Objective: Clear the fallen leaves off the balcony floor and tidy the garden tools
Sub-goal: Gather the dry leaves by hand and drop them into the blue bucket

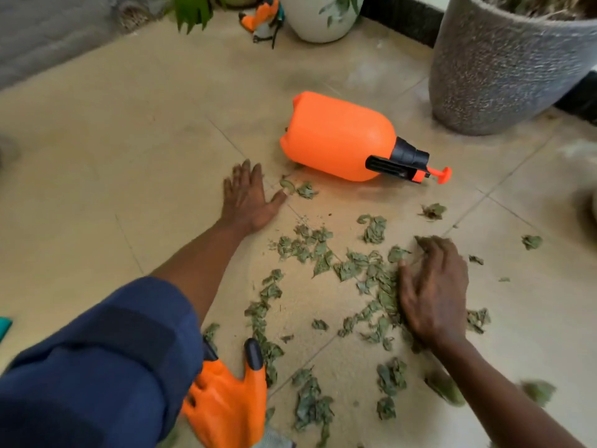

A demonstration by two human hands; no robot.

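Beige tiled balcony floor (97,156), seen from above, bounded by a grey wall at its far left edge. Dry green leaves (323,253) lie scattered over the middle and near right part of the floor, thickest beside the right hand.

Left hand (248,198): palm down, fingers spread and straight, flat on bare tile at the far edge of the leaf scatter; the thumb tip is just beside two stray leaves. It holds nothing. A dark blue sleeve (97,367) covers the upper arm.

Right hand (433,292): palm down, fingers loosely extended, resting on the densest patch of leaves; nothing is pinched.

Orange pressure sprayer (339,137): lying on its side just beyond the left hand, its black cap and orange pump handle (441,174) pointing toward the right edge of the floor.

Orange glove (226,402) with black fingertips: at the near edge of the floor, partly hidden under the sleeve, touching some leaves.

Speckled grey pot (504,69): far right corner, near the sprayer. White pot (316,17): far edge, with a blurred orange-and-teal tool (263,17) just to its left.
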